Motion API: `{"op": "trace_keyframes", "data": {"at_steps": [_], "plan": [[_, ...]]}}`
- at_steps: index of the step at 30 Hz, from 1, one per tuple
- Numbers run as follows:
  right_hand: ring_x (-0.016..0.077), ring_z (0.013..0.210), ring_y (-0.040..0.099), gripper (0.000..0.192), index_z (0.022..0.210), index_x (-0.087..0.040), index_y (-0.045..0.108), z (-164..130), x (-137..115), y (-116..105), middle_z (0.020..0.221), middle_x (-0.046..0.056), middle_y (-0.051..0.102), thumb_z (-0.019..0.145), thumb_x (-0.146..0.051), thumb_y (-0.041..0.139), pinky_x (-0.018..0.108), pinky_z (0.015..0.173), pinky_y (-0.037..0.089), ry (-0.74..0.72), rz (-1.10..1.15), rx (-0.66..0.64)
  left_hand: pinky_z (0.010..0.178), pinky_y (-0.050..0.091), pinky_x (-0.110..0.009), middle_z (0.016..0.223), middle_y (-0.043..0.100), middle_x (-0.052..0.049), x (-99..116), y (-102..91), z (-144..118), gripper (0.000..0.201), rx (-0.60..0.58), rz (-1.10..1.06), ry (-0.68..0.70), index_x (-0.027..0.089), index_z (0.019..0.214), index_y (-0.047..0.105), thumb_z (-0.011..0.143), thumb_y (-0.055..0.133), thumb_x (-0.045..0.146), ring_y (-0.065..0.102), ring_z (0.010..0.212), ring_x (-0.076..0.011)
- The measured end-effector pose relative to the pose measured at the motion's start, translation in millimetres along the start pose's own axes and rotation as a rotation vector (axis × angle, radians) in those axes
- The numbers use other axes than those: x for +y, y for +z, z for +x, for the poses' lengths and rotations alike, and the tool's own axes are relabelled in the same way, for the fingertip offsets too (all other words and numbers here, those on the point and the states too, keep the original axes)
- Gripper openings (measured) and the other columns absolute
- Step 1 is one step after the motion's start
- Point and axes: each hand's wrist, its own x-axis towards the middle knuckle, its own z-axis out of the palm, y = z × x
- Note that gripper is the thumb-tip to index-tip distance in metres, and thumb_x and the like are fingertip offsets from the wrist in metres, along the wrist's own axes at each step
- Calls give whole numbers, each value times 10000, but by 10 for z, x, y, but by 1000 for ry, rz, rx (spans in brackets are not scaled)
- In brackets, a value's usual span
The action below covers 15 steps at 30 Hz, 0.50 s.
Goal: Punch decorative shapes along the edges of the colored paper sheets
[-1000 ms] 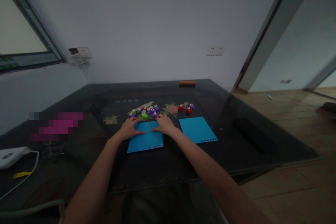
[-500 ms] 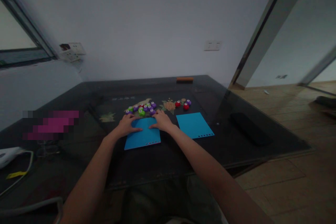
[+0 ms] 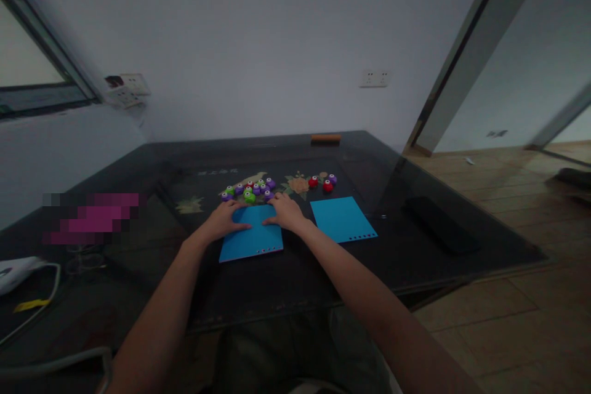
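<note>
A blue card (image 3: 256, 237) with a row of small holes along its near edge lies in front of me on the dark table. My left hand (image 3: 226, 220) is at its far left corner, the thumb stretched across the top and the fingers bent at the far edge. At the far right corner, my right hand (image 3: 283, 212) has its thumb on the card and its fingers curled over the edge. Just beyond the fingertips sits a cluster of small purple, green and red eyeball-like toys (image 3: 250, 197). The undersides of the fingers are hidden.
A second blue card (image 3: 344, 220) with holes lies to the right, with two red toys (image 3: 327, 186) and a purple one (image 3: 332, 178) behind it. Further right is a black oblong object (image 3: 441, 226). A brown bar (image 3: 325, 139) lies at the table's far edge, and a white cable (image 3: 55, 286) at left.
Both hands and the blue card stay practically still. The view has shifted very slightly.
</note>
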Motion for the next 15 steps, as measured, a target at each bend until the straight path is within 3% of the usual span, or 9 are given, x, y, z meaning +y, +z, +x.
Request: {"op": "trace_keyframes", "data": {"at_steps": [15], "plan": [[267, 1046, 522, 504, 1094, -179, 532, -27, -28, 3, 1088, 99, 578, 674, -358, 744, 374, 807, 448, 10, 44, 78, 903, 405, -409, 1108, 604, -112, -19, 12, 22, 531, 77, -37, 72, 181, 1068, 589, 627, 700, 455, 546, 1033, -288]]}}
